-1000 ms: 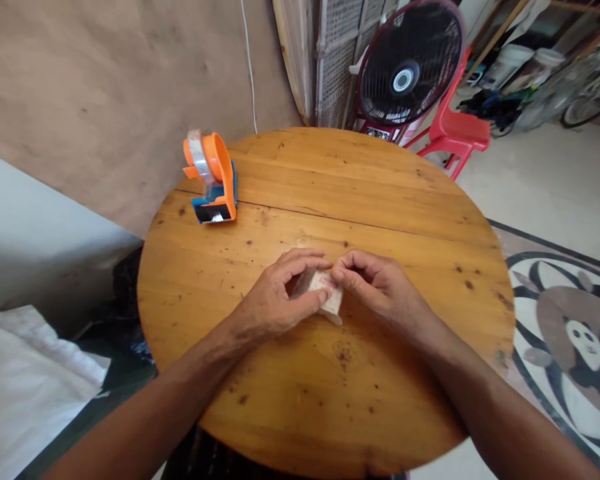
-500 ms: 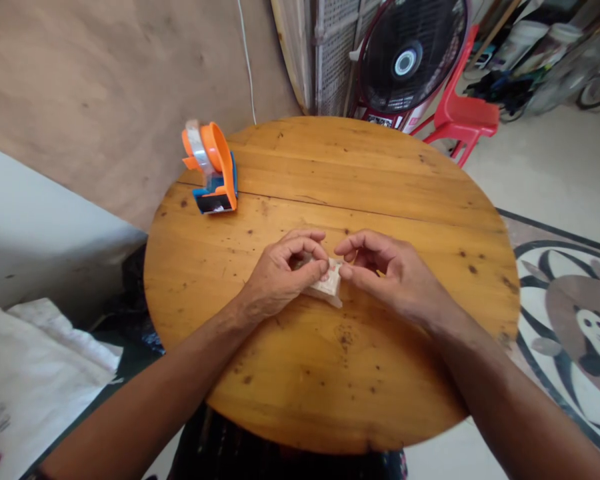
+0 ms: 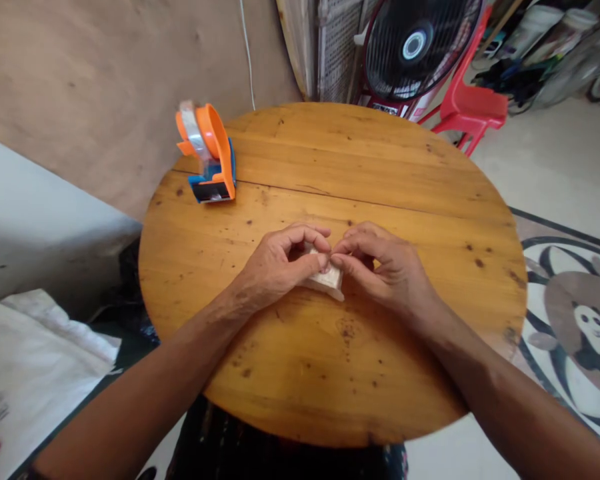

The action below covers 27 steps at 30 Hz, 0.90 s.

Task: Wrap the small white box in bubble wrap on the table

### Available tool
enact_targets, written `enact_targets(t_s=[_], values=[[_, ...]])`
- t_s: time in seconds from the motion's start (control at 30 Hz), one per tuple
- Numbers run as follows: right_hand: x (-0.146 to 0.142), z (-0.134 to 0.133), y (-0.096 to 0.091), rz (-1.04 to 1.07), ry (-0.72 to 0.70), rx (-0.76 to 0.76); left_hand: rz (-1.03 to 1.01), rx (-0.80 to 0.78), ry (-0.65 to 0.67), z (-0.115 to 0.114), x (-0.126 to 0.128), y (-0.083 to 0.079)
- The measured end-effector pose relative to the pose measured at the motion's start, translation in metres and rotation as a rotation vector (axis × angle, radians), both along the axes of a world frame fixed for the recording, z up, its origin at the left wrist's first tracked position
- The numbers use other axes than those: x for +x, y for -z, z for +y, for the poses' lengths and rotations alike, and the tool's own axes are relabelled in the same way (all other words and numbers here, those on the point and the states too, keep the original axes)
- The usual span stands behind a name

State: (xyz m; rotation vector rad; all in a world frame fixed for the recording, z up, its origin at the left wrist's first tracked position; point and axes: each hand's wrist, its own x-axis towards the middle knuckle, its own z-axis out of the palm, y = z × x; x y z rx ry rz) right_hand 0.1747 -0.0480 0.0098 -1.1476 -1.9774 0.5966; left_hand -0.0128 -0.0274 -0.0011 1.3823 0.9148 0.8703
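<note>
A small pale, flat packet (image 3: 329,279) lies in the middle of the round wooden table (image 3: 330,360). My left hand (image 3: 275,267) curls over its left side, thumb and fingers pinched on it. From the right, my right hand (image 3: 385,267) meets it, fingertips pinched at the packet's top edge right beside my left thumb. Most of the packet is hidden under both hands. An orange and blue tape dispenser (image 3: 207,157) with a clear tape roll stands at the table's far left edge, well away from both hands.
A black standing fan (image 3: 413,47) and a red plastic chair (image 3: 473,107) stand behind the table. A brown wall is at the left, with white cloth (image 3: 35,360) on the floor below. A patterned rug (image 3: 575,320) lies to the right.
My right hand's fingers have closed back onto the packet after lifting slightly apart. The view has shifted a little, so the table sits higher in the picture.
</note>
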Motion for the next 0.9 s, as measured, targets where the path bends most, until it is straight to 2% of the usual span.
enact_targets(t_s=[0.13, 0.3, 0.43, 0.67, 0.9], values=[[-0.002, 0.003, -0.002, 0.101, 0.034, -0.164, -0.073, -0.116, 0.066, 0.0, -0.003, -0.002], [-0.004, 0.003, -0.005, 0.301, 0.029, -0.444, -0.115, -0.174, 0.077, 0.0, -0.004, -0.001], [-0.004, 0.004, -0.008, 0.332, 0.0, -0.511, -0.081, -0.143, 0.043, -0.001, -0.001, -0.002], [-0.001, 0.005, -0.01, 0.274, -0.006, -0.369, -0.095, -0.115, -0.004, -0.002, 0.002, -0.002], [-0.003, 0.004, -0.002, 0.076, 0.022, -0.019, -0.175, -0.108, 0.042, -0.001, 0.001, 0.003]])
